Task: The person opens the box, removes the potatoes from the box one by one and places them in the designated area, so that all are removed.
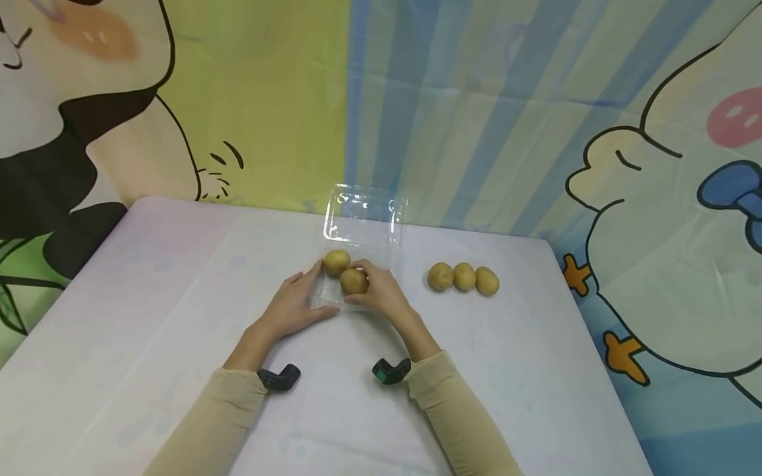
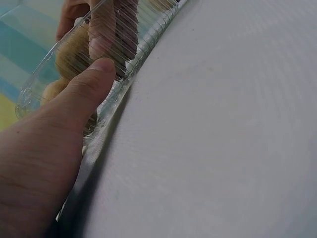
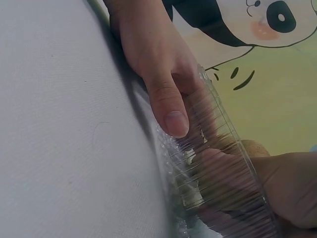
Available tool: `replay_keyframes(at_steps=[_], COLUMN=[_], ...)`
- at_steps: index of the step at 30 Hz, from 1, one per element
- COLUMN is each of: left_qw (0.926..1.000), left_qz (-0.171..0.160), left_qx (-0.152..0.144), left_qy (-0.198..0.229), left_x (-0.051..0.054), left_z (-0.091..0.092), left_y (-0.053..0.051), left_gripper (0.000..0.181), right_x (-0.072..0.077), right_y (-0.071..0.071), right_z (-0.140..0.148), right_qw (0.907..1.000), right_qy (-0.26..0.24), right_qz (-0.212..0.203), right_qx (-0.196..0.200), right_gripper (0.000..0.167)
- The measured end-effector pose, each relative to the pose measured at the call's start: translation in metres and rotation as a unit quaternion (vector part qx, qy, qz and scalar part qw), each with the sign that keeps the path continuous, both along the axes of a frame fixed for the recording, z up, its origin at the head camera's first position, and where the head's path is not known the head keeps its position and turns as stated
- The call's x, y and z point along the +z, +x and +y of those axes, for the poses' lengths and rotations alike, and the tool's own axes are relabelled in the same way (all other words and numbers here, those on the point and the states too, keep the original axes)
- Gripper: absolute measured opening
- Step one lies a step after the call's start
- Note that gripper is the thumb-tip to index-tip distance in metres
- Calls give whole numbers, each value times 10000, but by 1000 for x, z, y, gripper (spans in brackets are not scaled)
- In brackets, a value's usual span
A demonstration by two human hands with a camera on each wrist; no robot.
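A clear plastic clamshell box (image 1: 329, 292) lies on the table, its lid (image 1: 364, 213) tipped up at the back. My left hand (image 1: 293, 305) holds the box's near left corner, thumb along the ribbed front wall (image 3: 237, 171) and fingers at the left side. With my right hand (image 1: 385, 291) I grip a potato (image 1: 354, 281) between thumb and fingers, inside the box. Another potato (image 1: 337, 262) sits just behind it, at the back left. The ribbed wall partly blurs the right fingers and potatoes in both wrist views.
Three more potatoes, a left one (image 1: 440, 276), a middle one (image 1: 464, 276) and a right one (image 1: 487, 281), lie in a row right of the box on the white-covered table (image 1: 333, 396). A cartoon-printed cloth (image 1: 268, 99) hangs behind the table.
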State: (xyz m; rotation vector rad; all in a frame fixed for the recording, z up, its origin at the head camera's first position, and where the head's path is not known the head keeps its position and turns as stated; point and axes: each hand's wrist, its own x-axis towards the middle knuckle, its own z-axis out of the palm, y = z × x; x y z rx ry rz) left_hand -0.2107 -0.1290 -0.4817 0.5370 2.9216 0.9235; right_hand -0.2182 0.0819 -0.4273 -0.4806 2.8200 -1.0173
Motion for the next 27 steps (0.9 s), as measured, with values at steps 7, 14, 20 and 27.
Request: replay_keyframes(at_steps=[7, 14, 20, 27], left_qw=[9999, 9999, 10000, 10000], left_qz=[133, 127, 47, 35], left_qx=[-21, -52, -40, 27], left_qy=[30, -1, 35, 15], left_x=[3, 6, 5, -2], left_z=[-2, -4, -1, 1], left_y=[3, 3, 2, 0], left_gripper=[110, 110, 108, 110], right_x=[3, 5, 3, -1], right_y=[1, -1, -2, -5], right_z=[-2, -3, 2, 8], right_qw=[9998, 9992, 9963, 9905], right_qy=[-106, -305, -695, -972], right_qz=[-66, -145, -500, -961], right_qx=[152, 206, 86, 147], right_gripper=[62, 60, 56, 45])
